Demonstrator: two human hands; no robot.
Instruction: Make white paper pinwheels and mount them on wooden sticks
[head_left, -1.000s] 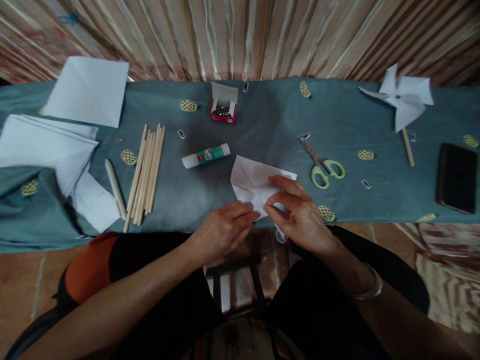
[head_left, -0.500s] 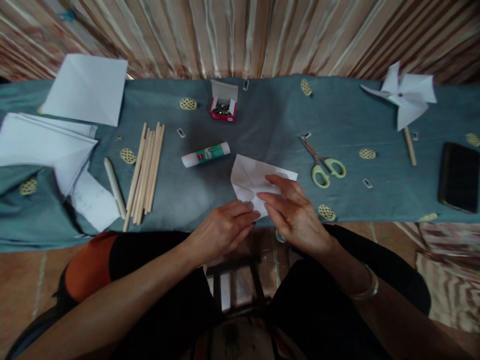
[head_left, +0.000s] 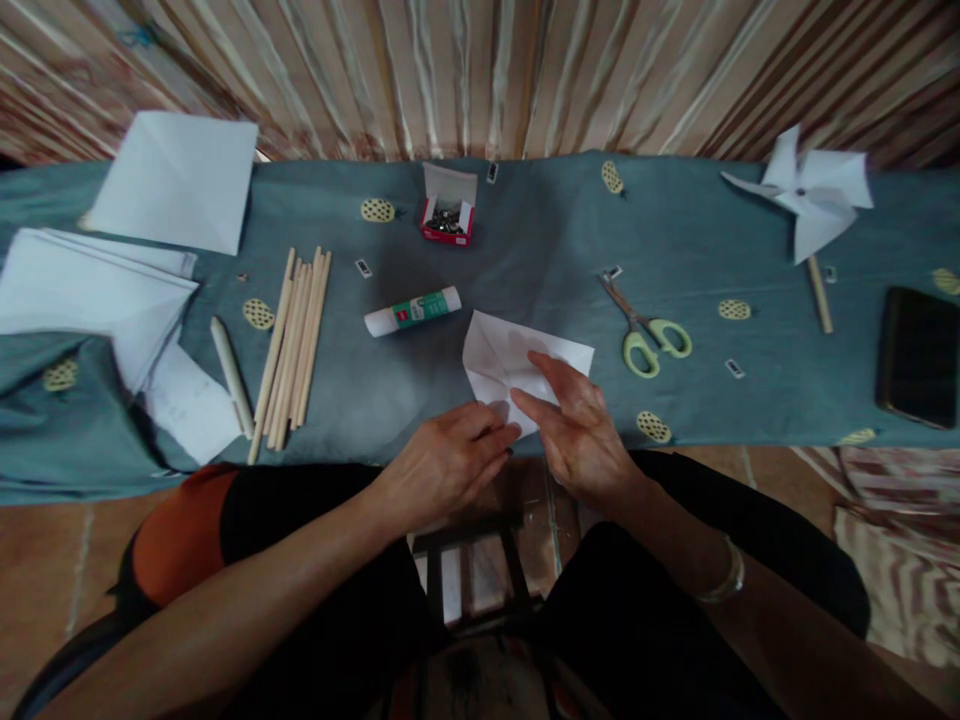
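A white sheet of paper (head_left: 495, 347) with crease lines and a partly folded edge lies at the table's front edge. My left hand (head_left: 450, 458) has its fingers closed on the paper's near corner, the fingertips pressed together. On the right side of the paper, my right hand (head_left: 581, 420) rests with its fingers stretched and apart, and hides part of the sheet. A glue stick (head_left: 415, 311) with a green label lies beyond the left hand. To the right of the paper are scissors (head_left: 637, 328) with light green handles.
Several wooden sticks (head_left: 292, 345) and a pencil-like rod (head_left: 231, 372) lie left. White papers (head_left: 90, 290) are stacked farther left, below a creased sheet (head_left: 180, 180). A red box of metal pins (head_left: 448, 218) stands behind. Right are a paper pinwheel (head_left: 814, 195) and a phone (head_left: 919, 355).
My right hand has shifted slightly left and its lower fingers have drawn back from the paper's near part. My left hand has stayed in place on the paper.
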